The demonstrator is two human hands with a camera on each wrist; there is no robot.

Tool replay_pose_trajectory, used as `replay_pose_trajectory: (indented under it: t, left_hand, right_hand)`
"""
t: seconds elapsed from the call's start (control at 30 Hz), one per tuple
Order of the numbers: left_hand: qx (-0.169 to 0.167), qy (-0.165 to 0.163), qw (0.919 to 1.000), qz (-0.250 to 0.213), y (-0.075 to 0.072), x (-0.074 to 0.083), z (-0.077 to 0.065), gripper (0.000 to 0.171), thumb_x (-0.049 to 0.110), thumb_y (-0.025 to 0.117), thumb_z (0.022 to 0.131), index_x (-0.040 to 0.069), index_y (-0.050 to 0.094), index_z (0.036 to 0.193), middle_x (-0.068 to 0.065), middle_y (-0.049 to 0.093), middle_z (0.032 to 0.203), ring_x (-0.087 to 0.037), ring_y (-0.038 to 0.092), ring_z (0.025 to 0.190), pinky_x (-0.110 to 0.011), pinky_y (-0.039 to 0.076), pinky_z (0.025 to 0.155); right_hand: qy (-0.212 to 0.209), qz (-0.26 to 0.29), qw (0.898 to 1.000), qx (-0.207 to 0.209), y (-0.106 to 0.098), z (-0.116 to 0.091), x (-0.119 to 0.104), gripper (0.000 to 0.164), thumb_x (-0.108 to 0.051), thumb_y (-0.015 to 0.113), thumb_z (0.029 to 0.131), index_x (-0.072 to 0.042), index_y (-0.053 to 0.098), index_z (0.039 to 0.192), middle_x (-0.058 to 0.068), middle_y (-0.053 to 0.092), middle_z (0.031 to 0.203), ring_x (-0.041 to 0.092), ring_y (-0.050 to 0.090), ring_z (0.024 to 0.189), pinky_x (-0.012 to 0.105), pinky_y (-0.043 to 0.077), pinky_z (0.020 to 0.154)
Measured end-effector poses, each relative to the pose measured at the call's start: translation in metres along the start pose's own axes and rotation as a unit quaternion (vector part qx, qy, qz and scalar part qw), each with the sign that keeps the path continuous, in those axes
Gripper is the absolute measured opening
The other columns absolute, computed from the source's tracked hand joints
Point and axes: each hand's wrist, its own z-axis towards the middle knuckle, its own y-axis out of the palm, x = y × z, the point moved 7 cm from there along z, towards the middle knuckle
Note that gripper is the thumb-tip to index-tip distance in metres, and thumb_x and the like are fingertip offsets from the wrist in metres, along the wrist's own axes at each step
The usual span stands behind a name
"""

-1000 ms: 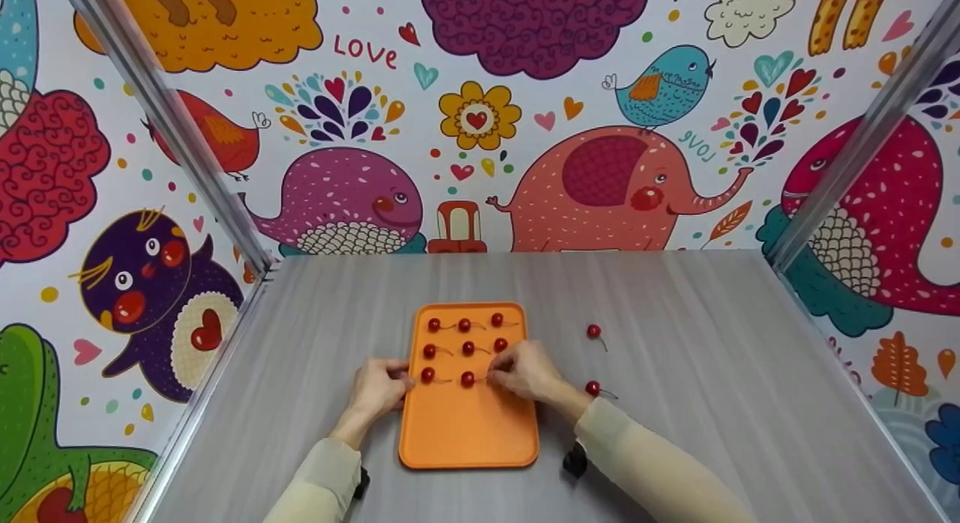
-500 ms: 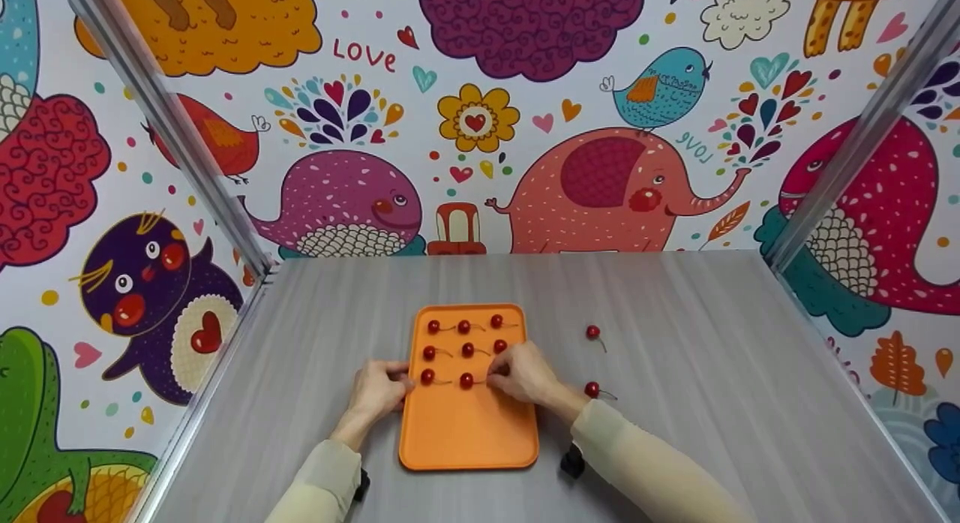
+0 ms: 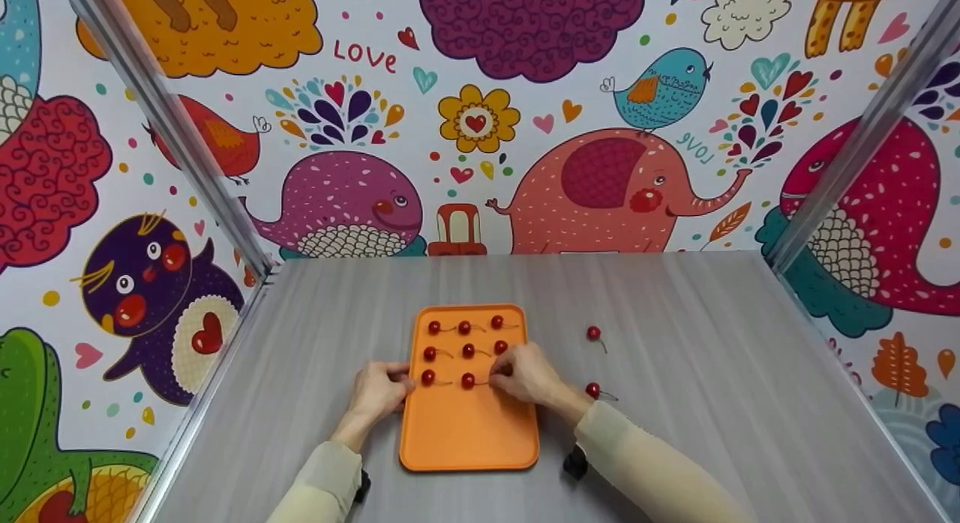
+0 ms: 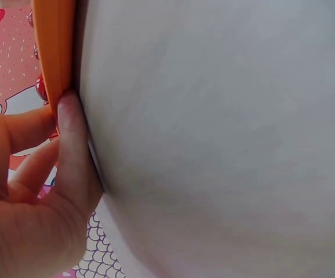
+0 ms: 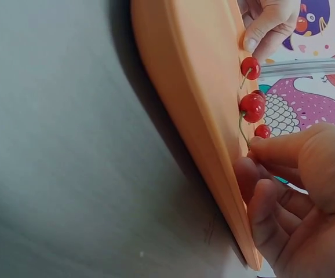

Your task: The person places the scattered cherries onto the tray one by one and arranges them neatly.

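An orange tray [image 3: 469, 437] lies on the table, bearing red cherries with thin stems in rows of three. My left hand [image 3: 376, 392] pinches the tray's left rim, as the left wrist view shows with the thumb [image 4: 70, 124] against its side. Over the tray's right side, my right hand [image 3: 531, 374] has thumb and index finger together on the stem end of the middle cherry [image 5: 252, 108] in the nearest row. That cherry [image 3: 468, 381] rests on the tray. Just beyond the right fingers sits another cherry [image 3: 501, 347], partly covered by the hand.
Two loose cherries lie on the table right of the tray, a far one [image 3: 594, 332] and a near one [image 3: 593, 390] by the right wrist. Patterned walls with metal posts [image 3: 862, 144] enclose the grey table [image 3: 675, 305] at the back and sides.
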Motion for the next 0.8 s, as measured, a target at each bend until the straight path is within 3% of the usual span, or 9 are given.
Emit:
replay_pose_trajectory:
  t: [0.3, 0.53, 0.8]
  left_hand:
    - [0.003, 0.001, 1.0000, -0.008, -0.001, 0.001, -0.001, 0.036, 0.002, 0.078, 0.096, -0.003, 0.081, 0.131, -0.010, 0.078, 0.097, -0.012, 0.071, 0.071, -0.029, 0.066, 0.061]
    - [0.001, 0.004, 0.9999, -0.017, -0.001, 0.001, -0.002, 0.035, 0.002, 0.078, 0.097, -0.003, 0.081, 0.132, -0.010, 0.077, 0.097, -0.012, 0.070, 0.071, -0.027, 0.064, 0.060]
    - [0.002, -0.001, 0.9999, -0.013, 0.000, 0.001, -0.001, 0.035, 0.001, 0.078, 0.097, -0.001, 0.082, 0.132, -0.010, 0.076, 0.097, -0.013, 0.069, 0.072, -0.027, 0.064, 0.060]
  right_hand:
    - [-0.015, 0.033, 0.999, -0.006, -0.010, -0.005, 0.001, 0.008, -0.012, 0.084, 0.100, -0.008, 0.091, 0.100, 0.007, 0.087, 0.101, 0.012, 0.070, 0.085, 0.024, 0.059, 0.071]
    - [-0.043, 0.038, 0.998, 0.004, -0.023, -0.012, 0.002, 0.008, -0.008, 0.083, 0.098, -0.005, 0.090, 0.099, 0.007, 0.087, 0.095, 0.005, 0.065, 0.077, 0.020, 0.057, 0.066]
    - [-0.040, 0.047, 0.998, 0.011, -0.040, -0.020, 0.012, 0.009, -0.007, 0.082, 0.099, -0.001, 0.089, 0.102, 0.010, 0.087, 0.095, 0.002, 0.066, 0.072, 0.018, 0.056, 0.063]
